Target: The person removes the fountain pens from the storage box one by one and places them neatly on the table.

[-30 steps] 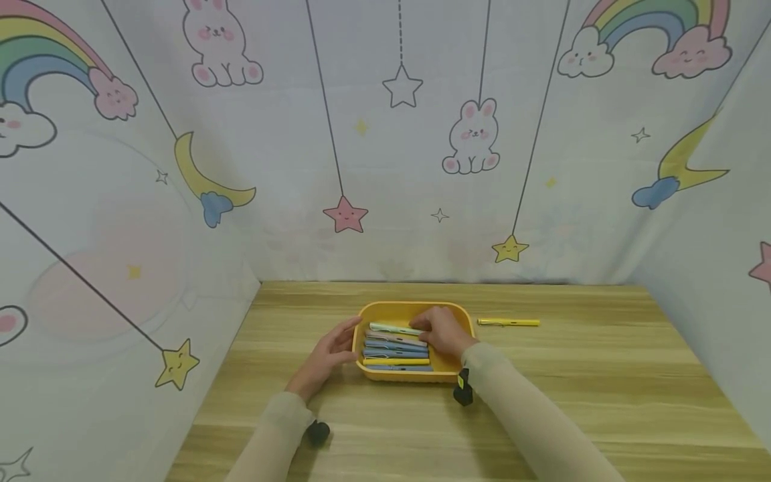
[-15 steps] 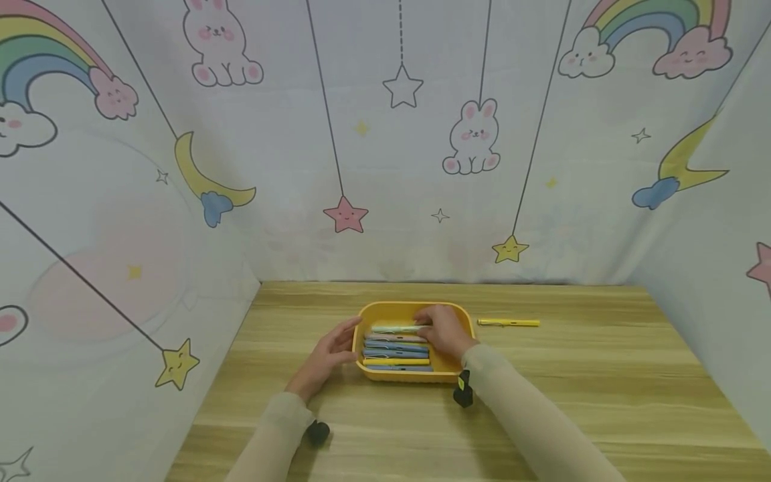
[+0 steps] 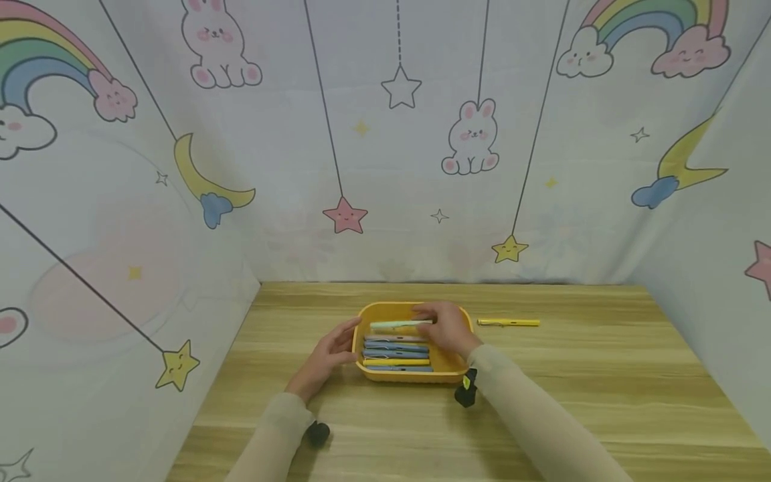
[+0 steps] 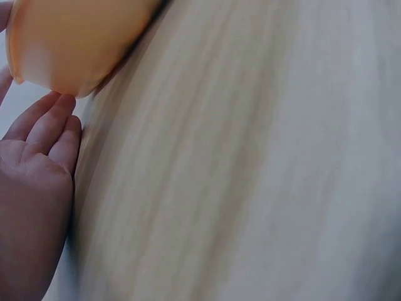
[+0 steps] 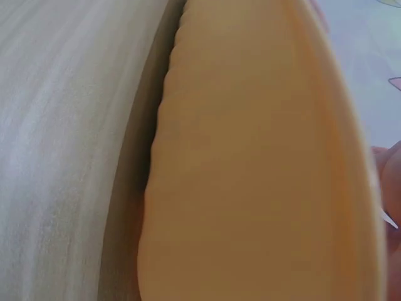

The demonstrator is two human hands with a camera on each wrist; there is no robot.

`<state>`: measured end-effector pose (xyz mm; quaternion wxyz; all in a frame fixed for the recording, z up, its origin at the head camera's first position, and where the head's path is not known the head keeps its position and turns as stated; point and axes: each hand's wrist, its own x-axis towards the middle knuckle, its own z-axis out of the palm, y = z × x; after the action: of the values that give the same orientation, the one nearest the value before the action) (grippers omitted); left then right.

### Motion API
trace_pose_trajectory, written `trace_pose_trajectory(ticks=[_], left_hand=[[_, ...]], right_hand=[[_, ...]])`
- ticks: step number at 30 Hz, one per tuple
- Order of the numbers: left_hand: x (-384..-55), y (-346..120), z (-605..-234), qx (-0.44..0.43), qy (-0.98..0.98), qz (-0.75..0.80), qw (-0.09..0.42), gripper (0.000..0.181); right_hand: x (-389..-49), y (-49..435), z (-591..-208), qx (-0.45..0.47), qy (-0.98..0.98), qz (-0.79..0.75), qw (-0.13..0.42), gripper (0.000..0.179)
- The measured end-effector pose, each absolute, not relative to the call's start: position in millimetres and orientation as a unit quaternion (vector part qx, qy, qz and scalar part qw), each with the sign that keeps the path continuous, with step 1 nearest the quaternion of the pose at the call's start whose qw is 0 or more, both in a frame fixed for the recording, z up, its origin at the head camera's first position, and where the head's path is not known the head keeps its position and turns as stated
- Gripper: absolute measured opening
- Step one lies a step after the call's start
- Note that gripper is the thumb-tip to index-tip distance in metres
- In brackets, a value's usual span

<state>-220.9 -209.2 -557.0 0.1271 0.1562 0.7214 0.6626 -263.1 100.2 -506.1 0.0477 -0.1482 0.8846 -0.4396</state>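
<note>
A yellow plastic basket (image 3: 448,365) sits on the table with several pens inside, lying side by side. Its left end touches my left hand (image 3: 325,355), whose fingers and thumb are spread along the outside wall; in the left wrist view extended fingers (image 4: 53,128) rest against the basket (image 4: 75,44). My right hand (image 3: 448,328) reaches in from the right and pinches one end of a pale green pen (image 3: 397,325), lifted slightly apart from the others. Nearer lie a greyish pen (image 3: 391,339), blue pens (image 3: 394,353) and a yellow pen (image 3: 394,362). The right wrist view mostly shows the basket wall (image 5: 250,157).
Another yellow pen (image 3: 508,323) lies on the wooden table (image 3: 385,428), just right of the basket. Cartoon-printed cloth walls (image 3: 385,254) stand behind the table and at both sides.
My right hand has taken the pale green pen up and slightly away from the greyish pen, towards the basket's far side. My left hand has stayed at the left end.
</note>
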Motion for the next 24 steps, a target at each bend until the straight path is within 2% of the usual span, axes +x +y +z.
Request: trace_pose_trajectory(ticks=[6, 18, 24], left_hand=[[-221, -209, -557, 0.155, 0.723, 0.662, 0.125, 0.074], [-220, -209, -556, 0.148, 0.722, 0.664, 0.126, 0.073], [-220, -208, -557, 0.148, 0.723, 0.664, 0.122, 0.074]], right_hand=[[-262, 110, -505, -0.163, 0.870, -0.464, 0.035, 0.039], [-252, 129, -496, -0.172, 0.866, -0.469, -0.003, 0.023], [-249, 141, -495, -0.167, 0.861, -0.481, 0.004, 0.023]])
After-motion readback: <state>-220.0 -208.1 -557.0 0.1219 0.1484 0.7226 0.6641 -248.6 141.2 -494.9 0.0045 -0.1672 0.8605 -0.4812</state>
